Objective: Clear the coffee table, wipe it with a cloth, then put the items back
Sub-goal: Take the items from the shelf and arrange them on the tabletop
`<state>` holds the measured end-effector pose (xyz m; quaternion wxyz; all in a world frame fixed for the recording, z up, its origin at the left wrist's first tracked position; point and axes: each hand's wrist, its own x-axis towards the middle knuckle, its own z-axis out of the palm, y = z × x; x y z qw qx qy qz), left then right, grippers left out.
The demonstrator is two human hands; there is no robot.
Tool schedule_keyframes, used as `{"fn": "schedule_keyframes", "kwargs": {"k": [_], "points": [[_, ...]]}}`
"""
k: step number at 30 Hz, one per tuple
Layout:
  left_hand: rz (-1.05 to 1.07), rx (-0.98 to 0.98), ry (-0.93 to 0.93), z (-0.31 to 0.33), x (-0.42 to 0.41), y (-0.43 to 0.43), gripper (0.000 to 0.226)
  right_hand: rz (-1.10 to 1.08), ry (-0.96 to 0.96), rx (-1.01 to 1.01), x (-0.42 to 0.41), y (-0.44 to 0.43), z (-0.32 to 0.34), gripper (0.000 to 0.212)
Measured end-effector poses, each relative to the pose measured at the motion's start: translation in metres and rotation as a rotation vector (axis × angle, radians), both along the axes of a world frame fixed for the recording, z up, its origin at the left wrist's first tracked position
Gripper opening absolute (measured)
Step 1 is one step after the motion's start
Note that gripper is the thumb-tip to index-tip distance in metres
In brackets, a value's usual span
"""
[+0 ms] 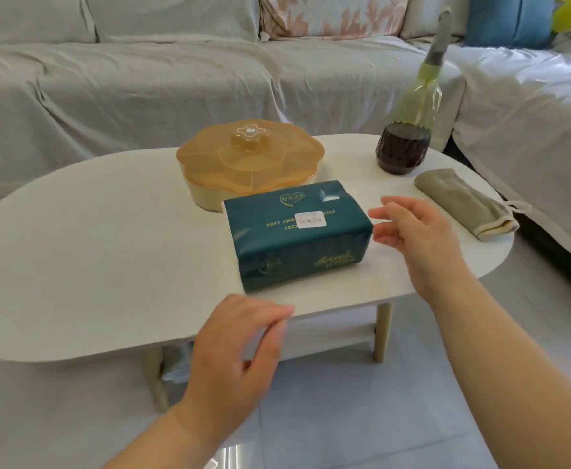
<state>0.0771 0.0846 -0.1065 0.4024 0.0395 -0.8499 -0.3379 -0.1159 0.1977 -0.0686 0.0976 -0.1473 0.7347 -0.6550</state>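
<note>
A dark teal tissue pack (297,231) lies in the middle of the white oval coffee table (91,252). Behind it sits an amber flower-shaped snack box (250,160) with a lid. A glass bottle (409,130) with dark liquid at the bottom stands at the far right. A folded grey-brown cloth (463,201) rests near the table's right end. My right hand (416,235) hovers open just right of the tissue pack, fingertips close to its end. My left hand (240,346) is open at the table's front edge, just below the pack, holding nothing.
A sofa under a grey cover (176,79) runs behind the table and turns along the right side. Cushions (331,15) lean on its back. The table has a lower shelf (328,336) and pale legs. Grey tiled floor lies in front.
</note>
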Motion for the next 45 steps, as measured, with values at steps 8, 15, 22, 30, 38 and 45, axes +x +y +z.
{"fn": "schedule_keyframes", "kwargs": {"k": [8, 15, 22, 30, 38, 45], "points": [[0.106, 0.415, -0.554, -0.131, 0.012, -0.019, 0.020, -0.039, 0.127, -0.474, 0.055, 0.050, -0.069, 0.034], [0.498, 0.304, -0.621, -0.204, 0.022, -0.080, 0.025, 0.156, -0.032, 0.152, 0.074, 0.004, -0.200, 0.017], [0.634, 0.272, -0.757, -0.216, 0.004, -0.108, 0.046, 0.285, -0.192, 0.352, 0.091, -0.111, -0.266, 0.048], [0.727, 0.321, -0.729, -0.226, -0.005, -0.118, 0.050, 0.280, -0.247, 0.330, 0.101, -0.170, -0.280, 0.068], [0.753, 0.522, -0.566, -0.228, -0.006, -0.121, 0.064, 0.443, -0.408, 0.263, 0.092, -0.161, -0.270, 0.014], [0.706, 0.843, -0.791, -0.227, -0.011, -0.127, 0.061, 0.509, -0.530, 0.199, 0.093, -0.140, -0.270, 0.020]]}}
